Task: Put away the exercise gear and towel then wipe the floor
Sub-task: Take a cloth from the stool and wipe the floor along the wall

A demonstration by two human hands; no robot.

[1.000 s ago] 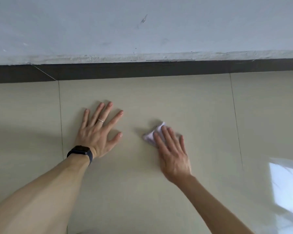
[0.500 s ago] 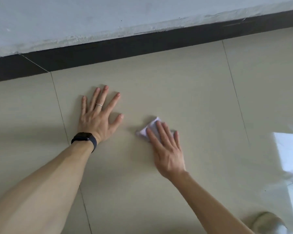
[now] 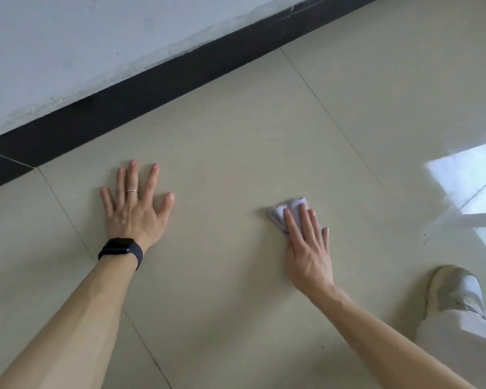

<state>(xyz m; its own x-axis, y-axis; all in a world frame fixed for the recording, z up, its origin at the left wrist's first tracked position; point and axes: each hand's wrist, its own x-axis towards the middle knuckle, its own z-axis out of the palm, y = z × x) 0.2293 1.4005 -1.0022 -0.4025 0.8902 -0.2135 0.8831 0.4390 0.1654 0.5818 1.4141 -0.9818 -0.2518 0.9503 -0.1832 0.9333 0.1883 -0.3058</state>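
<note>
My left hand (image 3: 135,209) lies flat on the beige tiled floor (image 3: 230,153), fingers spread, holding nothing; it wears a ring and a dark watch at the wrist. To its right, my right hand (image 3: 306,242) presses flat on a small folded white wipe (image 3: 288,207), fingers together on top of it. Only the wipe's far edge shows past my fingertips. No exercise gear or towel is in view.
A dark skirting board (image 3: 157,85) and a pale wall (image 3: 96,46) run diagonally across the top left. My shoe and light trouser leg (image 3: 455,293) are at the lower right. A bright window reflection (image 3: 472,175) shines on the tiles at the right.
My right hand has slid the wipe to the right, away from my left hand. The view has tilted and swung, bringing my shoe into view.
</note>
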